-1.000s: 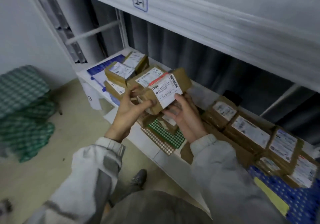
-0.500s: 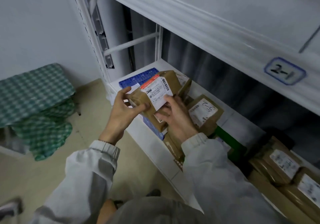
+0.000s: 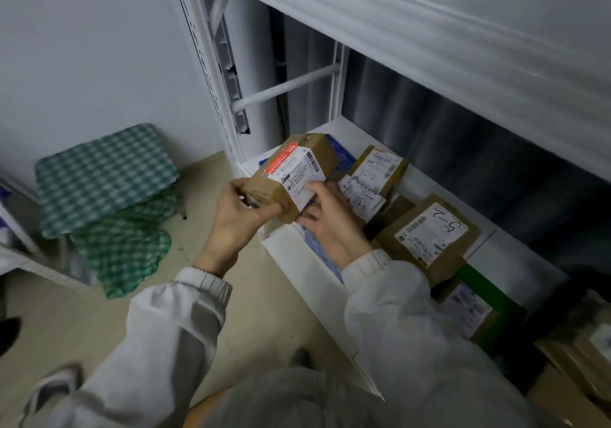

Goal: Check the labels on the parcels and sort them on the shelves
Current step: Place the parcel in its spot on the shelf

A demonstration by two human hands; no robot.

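While L hand (image 3: 238,209) and R hand (image 3: 325,219) both grip labelled parcel (image 3: 292,171), it hangs over shelf (image 3: 287,249) front-left corner.

shelf (image 3: 429,183) rear bare | front: parcels (image 3: 429,232) crowd | upper shelf (image 3: 429,47) overhangs

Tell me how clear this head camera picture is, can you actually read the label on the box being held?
Head view: dim, flat indoor light, soft all over. The held parcel shows its label's barcode and red strip, but the print is too blurred to read. Wide-angle distortion bends the shelf frame; the upper shelf edge is streaked with motion blur.
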